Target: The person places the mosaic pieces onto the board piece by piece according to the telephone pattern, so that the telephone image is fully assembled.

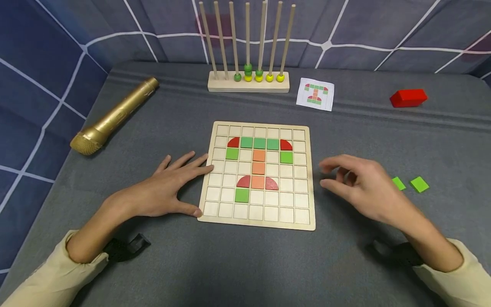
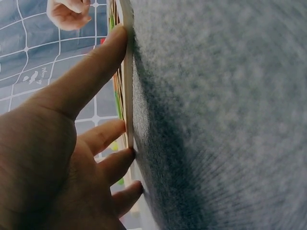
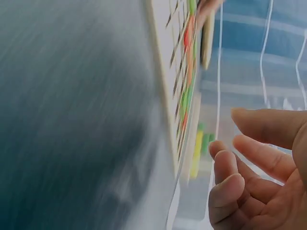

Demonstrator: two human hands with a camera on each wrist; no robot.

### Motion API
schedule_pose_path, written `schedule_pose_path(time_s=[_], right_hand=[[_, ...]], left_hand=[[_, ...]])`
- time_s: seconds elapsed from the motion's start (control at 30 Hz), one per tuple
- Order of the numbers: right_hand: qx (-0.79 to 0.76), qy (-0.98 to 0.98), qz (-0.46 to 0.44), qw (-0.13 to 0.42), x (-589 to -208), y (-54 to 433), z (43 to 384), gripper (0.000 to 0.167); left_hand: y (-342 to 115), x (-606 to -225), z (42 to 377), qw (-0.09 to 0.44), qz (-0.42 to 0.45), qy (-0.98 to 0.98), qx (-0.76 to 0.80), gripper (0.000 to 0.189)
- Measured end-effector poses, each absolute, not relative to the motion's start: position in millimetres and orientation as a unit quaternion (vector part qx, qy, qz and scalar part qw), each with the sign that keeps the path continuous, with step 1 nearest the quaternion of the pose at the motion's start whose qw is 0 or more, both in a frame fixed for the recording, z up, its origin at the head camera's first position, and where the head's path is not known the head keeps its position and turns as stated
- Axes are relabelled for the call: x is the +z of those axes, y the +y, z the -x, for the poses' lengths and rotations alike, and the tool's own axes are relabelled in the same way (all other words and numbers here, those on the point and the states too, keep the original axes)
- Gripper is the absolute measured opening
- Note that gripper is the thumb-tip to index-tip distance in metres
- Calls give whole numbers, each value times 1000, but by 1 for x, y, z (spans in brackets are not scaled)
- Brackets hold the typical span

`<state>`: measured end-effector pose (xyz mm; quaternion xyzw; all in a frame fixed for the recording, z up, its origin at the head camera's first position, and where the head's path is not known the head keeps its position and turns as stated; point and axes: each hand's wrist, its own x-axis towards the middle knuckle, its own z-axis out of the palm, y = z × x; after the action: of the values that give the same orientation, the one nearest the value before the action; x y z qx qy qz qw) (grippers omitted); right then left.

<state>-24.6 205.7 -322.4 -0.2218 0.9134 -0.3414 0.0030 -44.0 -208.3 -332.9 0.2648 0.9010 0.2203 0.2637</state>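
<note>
A wooden grid board lies flat in the middle of the table. Green squares, orange squares and red quarter-circle tiles sit in its cells. My left hand is spread along the board's left edge, its thumb touching the lower left corner; the left wrist view shows the thumb and fingertips along the rim. Off the board's right side hovers my right hand, fingers loosely bent and thumb apart from them. In the right wrist view nothing shows between them. Two loose green squares lie beyond that hand, one partly hidden.
A gold microphone lies at the left. Toward the back stands a wooden peg rack with green and yellow beads. Right of it are a printed pattern card and a red block. A gridded cloth backdrop rises behind the table.
</note>
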Motion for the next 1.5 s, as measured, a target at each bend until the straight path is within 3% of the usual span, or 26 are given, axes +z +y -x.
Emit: schedule_pose_path(time_s=[0.13, 0.33, 0.5, 1.0, 1.5], right_hand=[[-284, 943, 170, -25, -328, 248, 24, 30], [-173, 982, 75, 1, -335, 300, 14, 36], [-180, 983, 32, 11, -343, 321, 9, 41], [-195, 976, 94, 31, -348, 320, 11, 43], [-186, 976, 116, 11, -351, 313, 14, 49]], left_hand=[[-208, -333, 45, 265, -267, 900, 219, 101], [-208, -333, 44, 264, -265, 901, 219, 100], [-209, -332, 43, 262, -262, 902, 220, 100], [-207, -333, 44, 264, -263, 902, 220, 99], [-208, -333, 44, 263, -261, 902, 221, 100]])
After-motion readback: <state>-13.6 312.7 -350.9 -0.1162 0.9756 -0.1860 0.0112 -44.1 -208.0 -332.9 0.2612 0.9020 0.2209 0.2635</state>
